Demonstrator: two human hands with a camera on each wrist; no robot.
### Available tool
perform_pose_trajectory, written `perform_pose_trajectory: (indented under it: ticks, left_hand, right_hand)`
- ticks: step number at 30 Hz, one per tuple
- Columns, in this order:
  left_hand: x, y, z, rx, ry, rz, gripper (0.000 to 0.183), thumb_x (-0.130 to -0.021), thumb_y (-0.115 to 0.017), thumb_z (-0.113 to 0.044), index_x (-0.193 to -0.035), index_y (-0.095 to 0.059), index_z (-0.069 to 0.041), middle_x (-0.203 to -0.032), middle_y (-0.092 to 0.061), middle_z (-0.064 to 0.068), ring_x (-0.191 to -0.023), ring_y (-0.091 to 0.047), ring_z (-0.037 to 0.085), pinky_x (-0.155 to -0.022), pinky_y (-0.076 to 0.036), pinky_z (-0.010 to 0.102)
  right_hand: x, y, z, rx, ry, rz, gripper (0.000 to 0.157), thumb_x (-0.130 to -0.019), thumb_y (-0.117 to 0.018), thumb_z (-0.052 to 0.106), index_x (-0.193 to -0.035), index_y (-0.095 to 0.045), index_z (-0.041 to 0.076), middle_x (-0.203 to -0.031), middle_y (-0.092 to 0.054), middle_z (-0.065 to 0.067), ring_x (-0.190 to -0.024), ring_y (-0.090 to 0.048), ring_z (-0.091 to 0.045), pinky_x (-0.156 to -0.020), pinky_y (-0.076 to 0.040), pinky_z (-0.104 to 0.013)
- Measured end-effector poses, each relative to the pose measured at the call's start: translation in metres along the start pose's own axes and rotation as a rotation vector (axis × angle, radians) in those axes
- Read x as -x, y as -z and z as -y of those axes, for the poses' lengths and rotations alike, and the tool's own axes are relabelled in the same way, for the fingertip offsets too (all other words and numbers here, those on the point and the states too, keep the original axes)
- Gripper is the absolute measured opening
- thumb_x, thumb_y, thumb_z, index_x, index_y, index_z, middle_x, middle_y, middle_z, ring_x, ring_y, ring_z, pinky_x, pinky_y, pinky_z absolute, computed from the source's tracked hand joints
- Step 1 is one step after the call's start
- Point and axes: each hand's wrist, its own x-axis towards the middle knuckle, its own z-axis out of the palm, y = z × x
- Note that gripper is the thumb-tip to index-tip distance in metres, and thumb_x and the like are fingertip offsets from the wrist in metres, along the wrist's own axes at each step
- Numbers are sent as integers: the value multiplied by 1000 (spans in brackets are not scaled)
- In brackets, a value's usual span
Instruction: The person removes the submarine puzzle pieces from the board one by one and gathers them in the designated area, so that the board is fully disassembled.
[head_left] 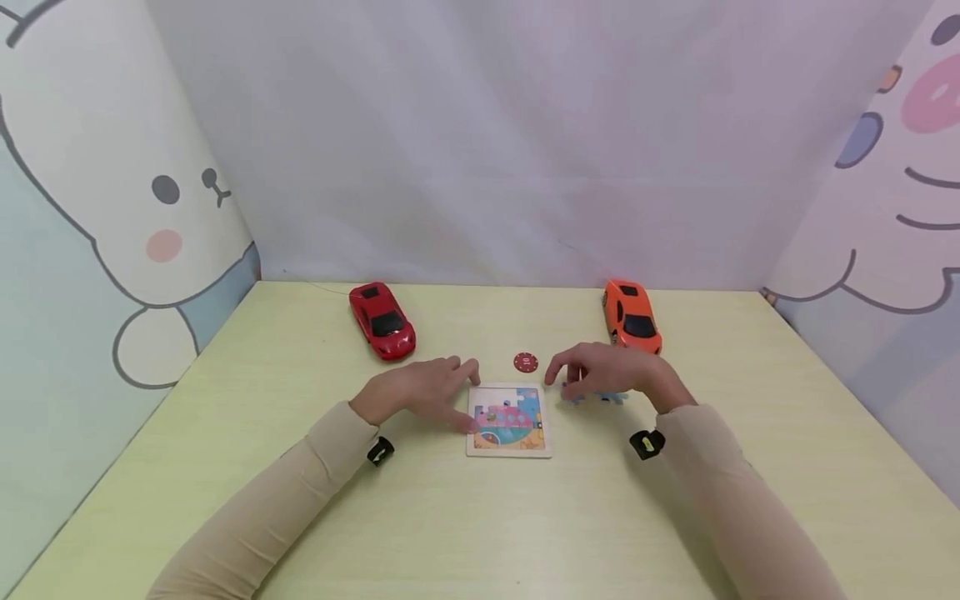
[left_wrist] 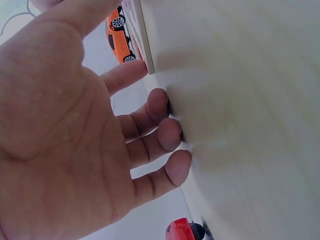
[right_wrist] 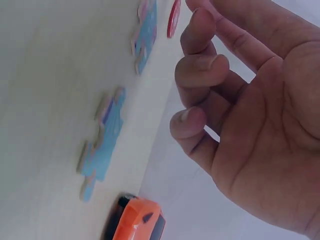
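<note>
Jigsaw puzzle board [head_left: 510, 454]: square, pale-rimmed, flat on the desk [head_left: 510, 533] between the two hands; a central place that likely suits work from either side.
Picture in board: pink, teal and sand-coloured pieces fitted at near and right; far-left portion pale, apparently lacking pieces.
Left hand [head_left: 431, 390]: fingers spread, thumb and forefinger well apart; forefinger touching the board's far-left corner, thumb across its left rim. Presumably placed so to steady the board; it encloses nothing.
Right hand [head_left: 611, 369]: right of the board, fingers loosely bent, a gap showing between forefinger and thumb; no object seen held. Its position over the loose stock suggests selection.
Loose puzzle pieces [right_wrist: 104, 150]: two blue shapes, lying apart on the desk beneath the right hand; probably kept there for short reach.
Poker chip [head_left: 526, 362]: red, marked 10, flat, just beyond the board's far rim; seemingly unrelated.
Red toy car [head_left: 383, 323]: far left, nose towards the near side, outside the working area.
Orange toy car [head_left: 632, 317]: far right, beyond the right hand, likewise set aside, it seems.
</note>
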Motion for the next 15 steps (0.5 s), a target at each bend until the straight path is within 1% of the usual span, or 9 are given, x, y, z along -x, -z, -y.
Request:
perform_pose_trajectory:
  ticks: [4, 9, 15]
  left_hand:
    - [1, 0, -1, 8, 0, -2, 67, -84, -73, -57, -132, -43, -23, -109, -52, 1, -98, -53, 18, -80, -47, 35]
    - [2, 1, 0, 6, 18, -1, 67, -84, -74, -57, -132, -43, -24, -110, -52, 1, -100, -52, 19, -82, -47, 35]
    - [2, 0, 0, -4, -1, -8, 67, -83, -73, -58, -131, -43, -23, -108, -52, 2, -97, -53, 18, -80, -47, 34]
  right_hand:
    - [-4, -6, 6, 20, 10, 1, 25, -93, -69, 16, -116, -69, 24, -83, -61, -1, -75, -58, -18, -69, -46, -34]
    - [-9, -11, 12, 31, 14, -2, 27, -94, -69, 18, -120, -69, 25, -84, -60, 0, -76, -56, -17, -69, -46, -34]
    - [-10, -15, 14, 35, 28, -3, 27, -95, -69, 17, -121, -70, 24, -81, -58, 1, -73, -54, -15, -67, -44, -32]
